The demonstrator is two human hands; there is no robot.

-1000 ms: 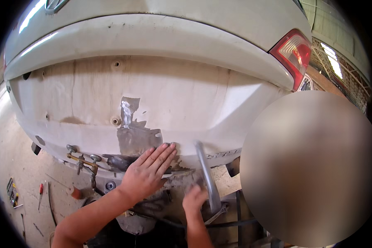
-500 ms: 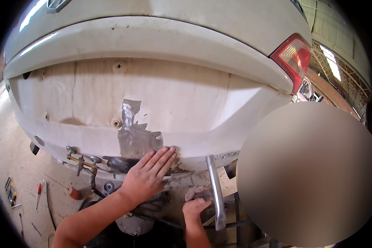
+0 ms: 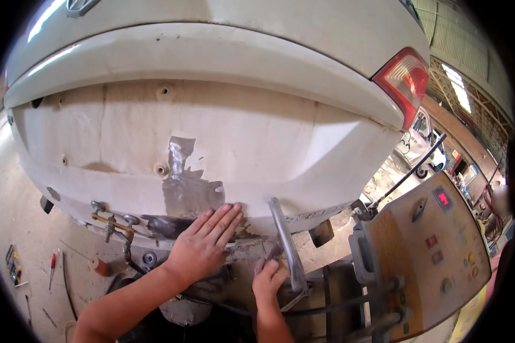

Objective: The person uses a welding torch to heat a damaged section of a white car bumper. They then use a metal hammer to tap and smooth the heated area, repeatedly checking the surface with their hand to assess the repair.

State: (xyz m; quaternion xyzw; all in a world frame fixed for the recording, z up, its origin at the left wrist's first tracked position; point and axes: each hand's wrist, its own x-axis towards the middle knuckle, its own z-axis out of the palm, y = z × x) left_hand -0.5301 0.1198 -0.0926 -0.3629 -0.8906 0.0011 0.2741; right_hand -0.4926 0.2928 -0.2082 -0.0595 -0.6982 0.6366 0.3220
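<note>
A white car's dented rear panel [image 3: 257,154] faces me, with a bare grey metal patch [image 3: 191,194] sanded through its paint. My left hand [image 3: 206,243] lies flat against the panel's lower part, fingers extended and close together, just below the patch. To its right, my right hand [image 3: 269,280] is closed round the handle of a body hammer [image 3: 286,243] with a long, shiny, bar-like head. The head's upper end is in front of the panel's lower edge; whether it touches cannot be told. The fingers partly hide the handle.
A brass clamp with bolts [image 3: 113,224] sits at the panel's lower left. At right stands a worn control box [image 3: 429,251] with buttons, a lit display and thick cables. A red screwdriver [image 3: 52,263] and other tools lie on the floor at left.
The hammer's head has shifted left and tilted, and my right hand has turned with it. The left hand stays put. The blurred disc at right is gone, showing the control box.
</note>
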